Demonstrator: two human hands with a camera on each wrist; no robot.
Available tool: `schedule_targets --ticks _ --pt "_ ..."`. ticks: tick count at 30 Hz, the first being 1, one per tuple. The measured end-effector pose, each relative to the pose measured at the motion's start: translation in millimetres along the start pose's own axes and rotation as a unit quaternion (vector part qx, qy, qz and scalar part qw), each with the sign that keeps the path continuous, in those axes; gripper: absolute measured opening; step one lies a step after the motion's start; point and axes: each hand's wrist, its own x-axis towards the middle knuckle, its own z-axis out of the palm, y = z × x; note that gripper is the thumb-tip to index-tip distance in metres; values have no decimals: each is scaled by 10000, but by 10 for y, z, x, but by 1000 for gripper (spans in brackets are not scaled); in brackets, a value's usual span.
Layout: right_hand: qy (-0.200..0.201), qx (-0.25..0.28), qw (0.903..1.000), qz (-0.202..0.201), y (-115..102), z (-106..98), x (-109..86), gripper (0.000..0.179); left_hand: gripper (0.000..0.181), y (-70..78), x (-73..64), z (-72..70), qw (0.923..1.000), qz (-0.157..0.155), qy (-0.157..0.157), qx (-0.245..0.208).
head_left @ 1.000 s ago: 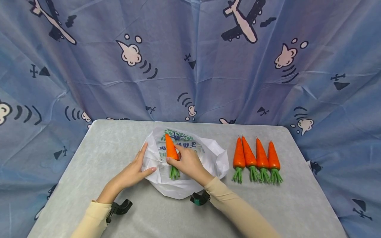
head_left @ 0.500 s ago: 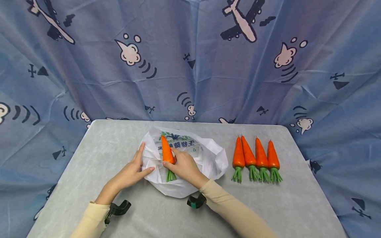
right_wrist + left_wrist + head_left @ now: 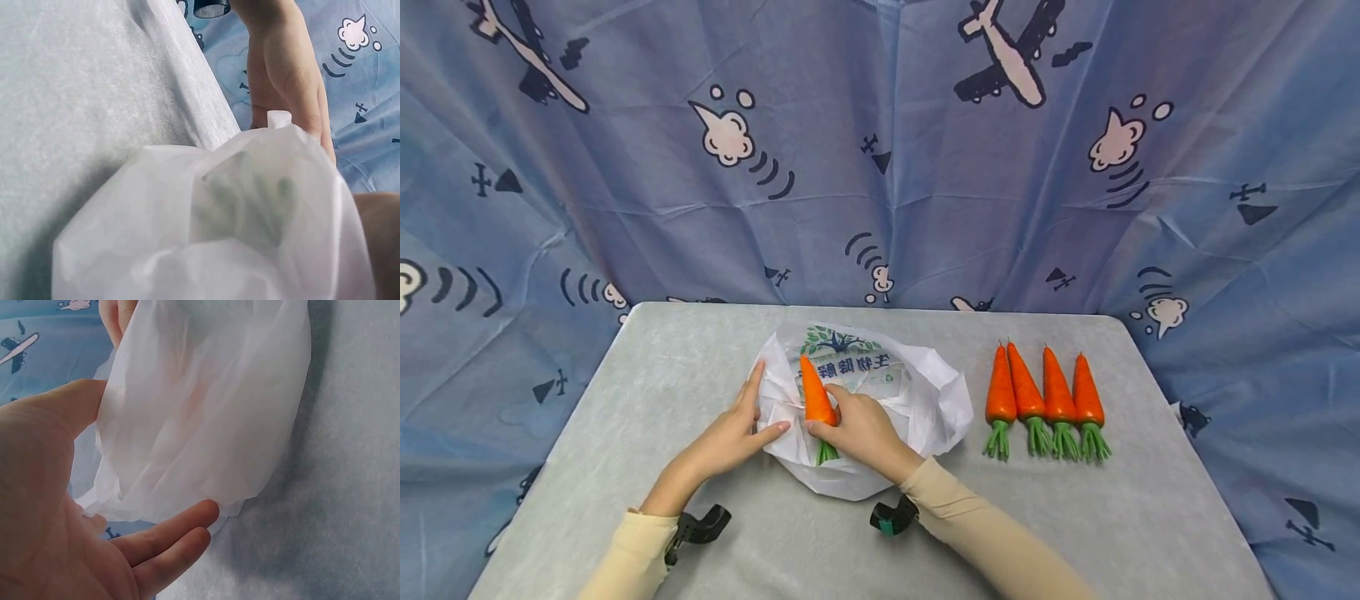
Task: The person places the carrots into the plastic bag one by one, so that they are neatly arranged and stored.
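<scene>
My right hand (image 3: 865, 429) grips an orange toy-like carrot (image 3: 816, 392) near its green stems (image 3: 826, 451), thumb on top. The carrot lies slanted over the mouth of a white plastic bag (image 3: 940, 404), its tip pointing away. In the right wrist view, green shows faintly through the bag (image 3: 137, 219). At the bag's left rim, my left hand (image 3: 730, 437) spreads its thumb and straight fingers against the plastic. The left wrist view shows two straight fingertips (image 3: 203, 522) outside the bag (image 3: 206, 437), while the thumb passes behind its edge.
Several more orange carrots (image 3: 1052, 400) lie in a row on the grey table (image 3: 1150, 517), right of the bag, stems toward me. Behind the table's far edge hangs a blue curtain (image 3: 820, 242) with airplane prints.
My right hand has moved the carrot left and toward me, lower into the bag's mouth, hiding more of its stems. The left hand stays about where it was at the rim.
</scene>
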Motion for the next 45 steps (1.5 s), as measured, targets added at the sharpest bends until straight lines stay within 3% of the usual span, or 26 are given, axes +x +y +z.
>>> schedule_targets --ticks 14,28,39,45 --pt "-181 -111 9998 29 1 85 30 66 102 20 0 28 9998 179 57 1" --pt "-230 -266 9994 9 37 167 80 71 101 10 -4 50 9999 133 4 -34" --pt "-702 44 9969 -354 147 139 107 75 102 10 -20 26 10000 -23 -21 -36" --pt "-747 126 9965 -360 193 157 120 72 103 -2 -32 15 9999 -56 -1 -138"
